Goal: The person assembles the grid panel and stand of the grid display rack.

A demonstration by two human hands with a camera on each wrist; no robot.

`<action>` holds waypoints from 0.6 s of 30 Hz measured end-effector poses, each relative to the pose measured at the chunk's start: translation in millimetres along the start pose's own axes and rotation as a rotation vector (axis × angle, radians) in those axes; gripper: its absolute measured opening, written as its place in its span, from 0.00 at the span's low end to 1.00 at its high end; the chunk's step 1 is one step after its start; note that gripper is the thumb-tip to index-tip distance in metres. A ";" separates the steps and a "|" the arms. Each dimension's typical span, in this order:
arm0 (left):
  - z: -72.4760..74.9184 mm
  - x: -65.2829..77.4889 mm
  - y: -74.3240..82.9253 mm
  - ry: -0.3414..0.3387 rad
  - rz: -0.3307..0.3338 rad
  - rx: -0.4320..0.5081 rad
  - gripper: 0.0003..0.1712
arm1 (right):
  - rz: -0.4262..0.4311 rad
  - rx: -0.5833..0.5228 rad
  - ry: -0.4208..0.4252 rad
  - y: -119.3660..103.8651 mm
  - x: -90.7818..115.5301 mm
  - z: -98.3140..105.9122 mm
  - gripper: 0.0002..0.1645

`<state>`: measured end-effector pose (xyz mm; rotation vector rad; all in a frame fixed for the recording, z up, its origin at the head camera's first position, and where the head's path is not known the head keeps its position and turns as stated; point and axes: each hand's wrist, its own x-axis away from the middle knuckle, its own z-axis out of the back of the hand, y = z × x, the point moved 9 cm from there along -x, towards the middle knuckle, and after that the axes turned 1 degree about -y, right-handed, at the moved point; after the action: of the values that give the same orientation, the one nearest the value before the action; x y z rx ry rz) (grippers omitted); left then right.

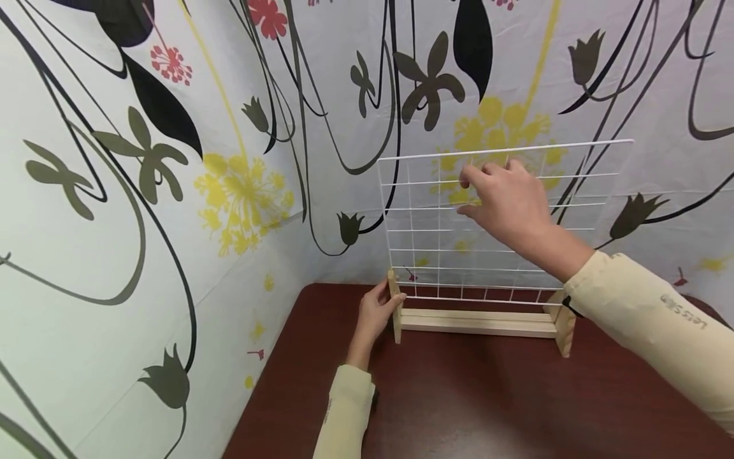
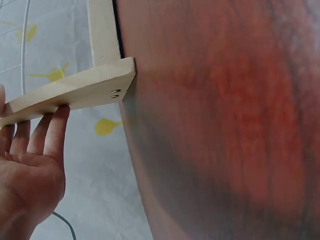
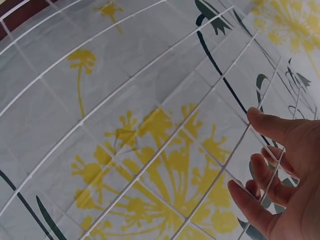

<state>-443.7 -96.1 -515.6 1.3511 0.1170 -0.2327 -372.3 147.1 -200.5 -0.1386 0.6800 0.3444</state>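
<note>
A white wire grid panel (image 1: 418,239) stands upright in a pale wooden stand (image 1: 478,322) on the dark red-brown table. My left hand (image 1: 374,312) pinches the stand's left side board (image 2: 75,87), with the fingers along its outer face and the thumb over the opposite side. In the left wrist view, two screw heads (image 2: 115,93) show near that board's end. My right hand (image 1: 510,197) is raised at the upper part of the grid, thumb apart from loosely bent fingers. In the right wrist view, its fingertips (image 3: 240,192) are right by the wires.
Patterned fabric (image 1: 252,255) with flowers and leaves hangs behind the table and along its left side. The table top (image 1: 459,401) stretches in front of the stand. The stand's right side board (image 1: 564,335) is below my right forearm.
</note>
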 end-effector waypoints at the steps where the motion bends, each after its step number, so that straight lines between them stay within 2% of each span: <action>1: 0.9 0.6 -0.2 0.005 0.000 0.000 0.37 | 0.000 0.000 -0.004 -1.1 0.2 -1.9 0.24; 7: 0.8 2.3 3.2 0.021 -0.028 -0.026 0.34 | -0.001 0.002 0.004 -3.1 3.7 -8.0 0.24; 11: 1.6 5.9 6.8 0.063 -0.059 -0.131 0.32 | -0.004 0.001 0.014 -0.8 9.0 -9.9 0.25; 14: 2.8 8.3 7.5 0.089 -0.058 -0.193 0.33 | -0.006 -0.010 0.002 -0.1 13.1 -13.7 0.24; 18: 1.7 9.2 8.0 0.084 -0.049 -0.184 0.35 | -0.012 -0.020 -0.007 -0.3 16.8 -18.5 0.23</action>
<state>-433.0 -97.1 -509.6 1.1758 0.2369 -0.2017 -370.9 146.9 -225.5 -0.1601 0.6686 0.3400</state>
